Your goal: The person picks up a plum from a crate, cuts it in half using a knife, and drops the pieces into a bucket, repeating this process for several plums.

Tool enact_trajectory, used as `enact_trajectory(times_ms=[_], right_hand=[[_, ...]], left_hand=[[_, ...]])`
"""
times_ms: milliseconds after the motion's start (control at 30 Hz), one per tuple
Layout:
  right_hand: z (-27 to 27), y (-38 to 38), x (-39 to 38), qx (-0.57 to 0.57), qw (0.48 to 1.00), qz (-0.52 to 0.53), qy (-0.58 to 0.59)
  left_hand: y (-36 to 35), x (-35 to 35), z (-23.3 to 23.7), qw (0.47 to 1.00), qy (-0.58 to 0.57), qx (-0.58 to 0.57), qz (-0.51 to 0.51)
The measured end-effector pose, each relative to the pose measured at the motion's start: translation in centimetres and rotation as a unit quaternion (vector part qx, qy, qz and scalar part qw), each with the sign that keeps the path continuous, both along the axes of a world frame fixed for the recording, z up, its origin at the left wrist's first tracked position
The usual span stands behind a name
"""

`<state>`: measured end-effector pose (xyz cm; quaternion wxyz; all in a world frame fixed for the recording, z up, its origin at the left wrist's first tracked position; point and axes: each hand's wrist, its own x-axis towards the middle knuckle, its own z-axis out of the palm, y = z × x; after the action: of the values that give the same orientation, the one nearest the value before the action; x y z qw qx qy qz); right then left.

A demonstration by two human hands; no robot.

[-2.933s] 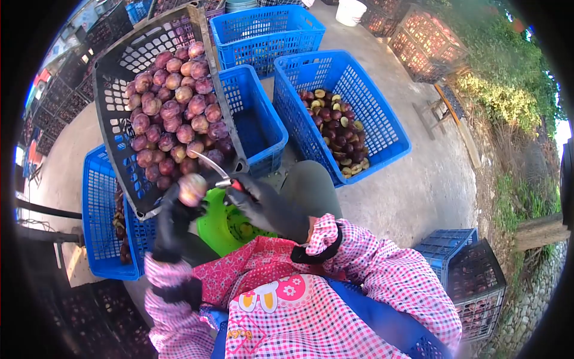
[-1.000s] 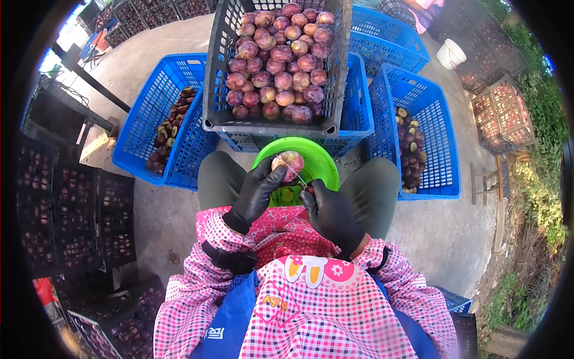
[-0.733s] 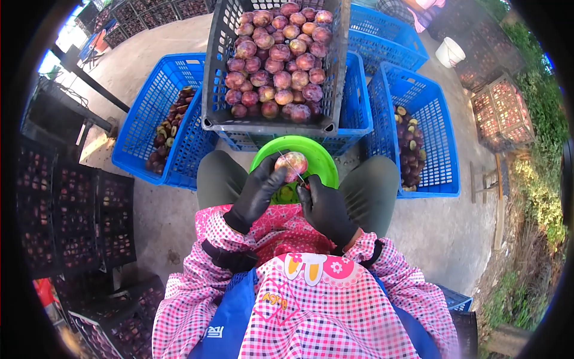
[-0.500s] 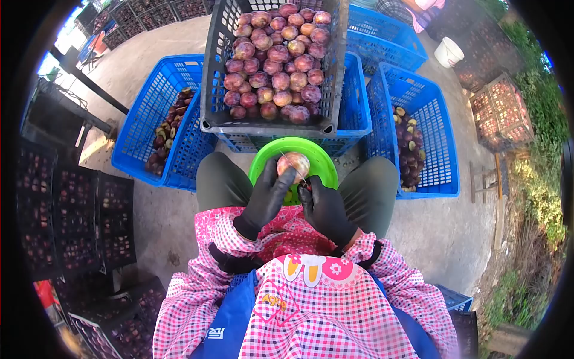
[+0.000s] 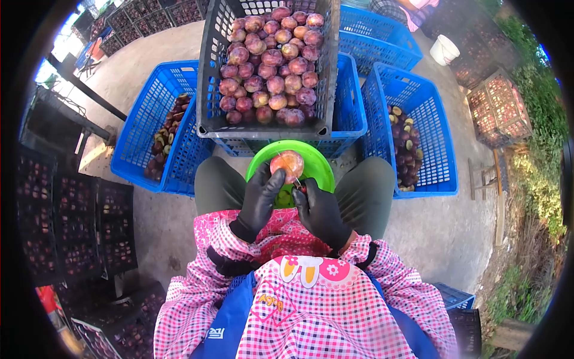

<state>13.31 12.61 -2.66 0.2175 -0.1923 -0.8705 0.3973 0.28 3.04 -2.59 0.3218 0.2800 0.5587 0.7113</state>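
Observation:
A reddish-yellow plum [image 5: 287, 165] is held in the fingers of my black-gloved left hand [image 5: 261, 196], over a bright green basin [image 5: 324, 170] between my knees. My right hand [image 5: 321, 209], also gloved in black, closes round the red handle of a small knife [image 5: 298, 183]. The thin blade points up against the near right side of the plum; how deep it sits cannot be made out. Some pale green pieces lie low in the basin, partly hidden by my hands. Just beyond stands a black crate [image 5: 206, 90] heaped with whole plums [image 5: 272, 58].
Blue crates holding cut plums stand to the left [image 5: 136, 128] and right [image 5: 441, 128]. Another blue crate [image 5: 376, 48] and a white bucket [image 5: 444, 50] are farther back. Stacked dark crates [image 5: 75, 215] line the left side. A person's arm shows at the top right.
The plum has turned in my left hand and shifted slightly left. The blade, earlier lying across the plum's face, is now lower at its near edge. My right hand still grips the knife.

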Motion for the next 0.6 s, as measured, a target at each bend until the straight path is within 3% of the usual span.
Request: enact_trajectory(times_ms=[67,100,167,200,233,267,333,367,400,433,467,500,533,600], right_hand=[[-0.2,-0.3,0.2,0.011,1.0,-0.007,-0.015],[0.0,-0.2,0.1,-0.035,0.999,-0.001,-0.006],[0.2,-0.1,0.3,-0.083,0.997,0.005,0.001],[0.4,0.7,0.1,-0.221,0.974,0.027,-0.038],[0.5,1.1,0.1,-0.356,0.93,0.05,-0.078],[0.2,1.4,0.3,-0.358,0.929,0.059,-0.076],[0.3,2.0,0.2,-0.017,0.995,0.051,-0.089],[1.5,1.6,0.8,0.062,0.992,0.011,-0.108],[2.3,2.1,0.6,0.065,0.992,0.019,-0.104],[2.7,2.4,0.7,-0.043,0.998,-0.041,-0.007],[3.0,2.2,0.8,-0.155,0.978,-0.106,0.087],[3.7,2.5,0.1,-0.2,0.971,-0.101,0.082],[2.6,2.7,-0.4,-0.201,0.971,-0.098,0.083],[-0.5,3.3,-0.9,-0.164,0.986,-0.035,0.024]], left_hand=[[0.2,0.3,0.1,0.977,-0.205,0.048,-0.03],[0.2,0.1,0.1,0.977,-0.206,0.05,-0.028],[-0.4,-0.1,-0.2,0.991,0.098,-0.091,0.019],[-0.1,-0.5,-0.4,0.99,0.102,-0.09,0.022],[0.0,-1.0,-0.6,0.961,0.257,-0.098,0.04],[-0.1,-1.5,-1.1,0.906,0.406,-0.105,0.059],[-0.6,-2.4,-3.6,0.898,0.42,-0.123,0.045],[-0.6,-2.6,-4.2,0.946,0.296,-0.127,0.041],[-0.4,-2.7,-4.1,0.978,0.163,-0.125,0.037],[-0.5,-3.1,-4.0,0.997,-0.002,-0.067,0.025],[-0.9,-2.9,-4.0,0.997,-0.002,-0.072,0.028],[-1.1,-2.2,-3.4,0.997,-0.059,-0.046,-0.017],[-0.8,-1.5,-2.0,0.992,-0.114,-0.013,-0.059],[-0.7,0.2,-0.1,0.994,-0.073,-0.004,-0.085]])
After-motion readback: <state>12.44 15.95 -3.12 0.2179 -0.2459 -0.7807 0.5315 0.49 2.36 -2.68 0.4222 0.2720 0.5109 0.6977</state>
